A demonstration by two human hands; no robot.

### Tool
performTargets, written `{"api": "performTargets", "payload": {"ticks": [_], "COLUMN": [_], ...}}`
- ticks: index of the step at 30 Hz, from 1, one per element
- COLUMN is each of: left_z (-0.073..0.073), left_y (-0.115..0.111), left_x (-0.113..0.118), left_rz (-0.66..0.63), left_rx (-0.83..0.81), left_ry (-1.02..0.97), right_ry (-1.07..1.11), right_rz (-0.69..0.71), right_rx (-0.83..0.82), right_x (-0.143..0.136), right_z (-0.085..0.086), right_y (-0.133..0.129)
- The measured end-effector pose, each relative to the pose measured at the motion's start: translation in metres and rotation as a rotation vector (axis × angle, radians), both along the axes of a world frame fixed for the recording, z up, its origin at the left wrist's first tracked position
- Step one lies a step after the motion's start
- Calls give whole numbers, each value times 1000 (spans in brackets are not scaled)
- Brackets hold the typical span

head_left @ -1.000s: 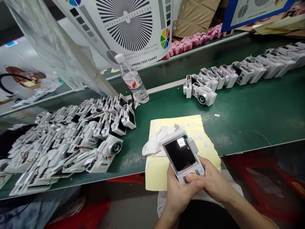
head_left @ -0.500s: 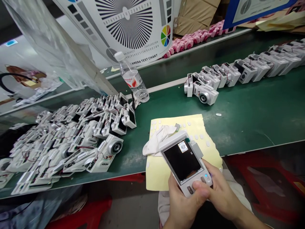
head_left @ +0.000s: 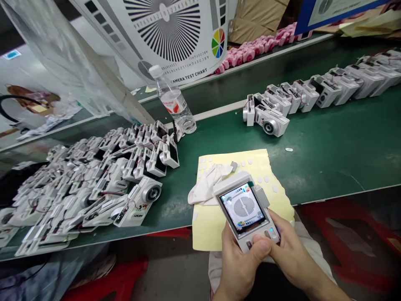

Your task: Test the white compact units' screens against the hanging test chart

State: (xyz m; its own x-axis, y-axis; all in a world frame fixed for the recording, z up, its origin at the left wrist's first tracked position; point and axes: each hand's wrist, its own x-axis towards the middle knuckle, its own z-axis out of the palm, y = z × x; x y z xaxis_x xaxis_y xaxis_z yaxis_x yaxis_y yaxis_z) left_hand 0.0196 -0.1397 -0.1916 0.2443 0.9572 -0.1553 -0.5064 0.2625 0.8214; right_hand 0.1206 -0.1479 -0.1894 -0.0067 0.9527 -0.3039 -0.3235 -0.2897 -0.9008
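A small white digital camera (head_left: pixel 242 209) is held between both hands, its back screen facing up at me and lit with a picture of the test chart. My left hand (head_left: pixel 239 261) grips the camera's lower left, with its thumb near the buttons. Around the lower right side closes my right hand (head_left: pixel 290 251), its thumb also by the buttons. A small blue light glows beside them. Below the camera lies a yellow sheet (head_left: pixel 206 234) dotted with small pale stickers, and a crumpled white cloth (head_left: pixel 203 188) rests on it.
Many white cameras (head_left: pixel 90 175) with exposed wires crowd the green table (head_left: pixel 313 167) at left. Another row of cameras (head_left: pixel 328 90) runs along the right. A water bottle (head_left: pixel 175 102) stands before the large camera test chart (head_left: pixel 175 46). Pink cameras (head_left: pixel 247 54) line the shelf behind.
The camera's screen has gone from nearly black with a small icon to a live-looking picture of the test chart. Both hands keep their hold, almost unmoved.
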Motion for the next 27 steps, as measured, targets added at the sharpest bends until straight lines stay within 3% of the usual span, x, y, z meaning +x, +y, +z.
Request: {"api": "performTargets", "payload": {"ticks": [6,9,11,15,19,22,27], "left_z": [-6,-4,1,9,6,1,-4], "left_y": [6,17,25,43,63,76,82], "left_x": [-2,-12,-22,-39,-45,-46,-41], "left_rz": [14,-119,-124,23,-73,-77,-36], "left_rx": [38,105,172,291,348,362,396], "left_ry": [47,84,120,226,401,578,668], "right_ry": [-19,-126,-177,-161,-21,-23,-48], "right_rz": [82,272,409,316,298,307,258], "right_rx": [100,166,197,196,202,243,226], "right_x": [0,16,31,49,51,52,52], "right_z": [9,18,25,30,15,3,-5], "right_y": [13,30,41,59,69,73,72]}}
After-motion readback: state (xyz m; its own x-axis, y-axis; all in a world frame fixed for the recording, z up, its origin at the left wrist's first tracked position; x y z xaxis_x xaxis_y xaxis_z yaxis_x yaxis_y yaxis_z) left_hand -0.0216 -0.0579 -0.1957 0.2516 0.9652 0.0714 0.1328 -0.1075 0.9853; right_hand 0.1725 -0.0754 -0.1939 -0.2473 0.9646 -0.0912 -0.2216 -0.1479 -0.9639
